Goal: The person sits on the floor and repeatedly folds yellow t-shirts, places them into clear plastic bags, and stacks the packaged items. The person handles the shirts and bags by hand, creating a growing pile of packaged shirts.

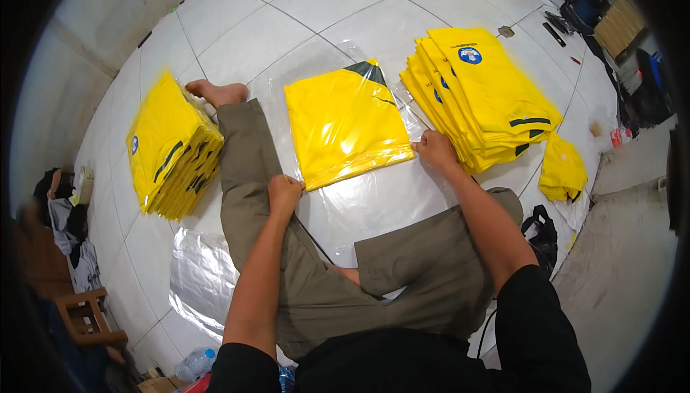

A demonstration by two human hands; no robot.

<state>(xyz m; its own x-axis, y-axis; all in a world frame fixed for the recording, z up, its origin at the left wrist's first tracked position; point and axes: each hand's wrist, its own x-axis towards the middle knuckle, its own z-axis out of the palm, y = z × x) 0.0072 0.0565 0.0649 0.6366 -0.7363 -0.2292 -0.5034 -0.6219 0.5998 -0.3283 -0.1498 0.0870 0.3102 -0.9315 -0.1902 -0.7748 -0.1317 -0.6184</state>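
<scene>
While I sit on the white tiled floor (302,12) that fills most of the frame, my legs in olive trousers (402,278) spread across the lower centre and hide part of the clear plastic sheet (201,278) lying beneath them. At centre, a folded yellow garment in a clear bag (345,123) lies flat on the floor between my hands. My left hand (284,193) is closed as a fist on the bag's lower left corner; how much plastic that grip has pinched I cannot tell. My right hand (435,150) rests curled at the bag's lower right edge, touching it, fingers hidden from above. To the upper right sits a stack of folded yellow garments (481,98), just beside my right hand. At the left lies a second, bagged stack (169,148), next to my bare foot (219,92). A loose yellow piece (562,170) lies at right. The far upper right corner is cluttered and too dark to make out.
</scene>
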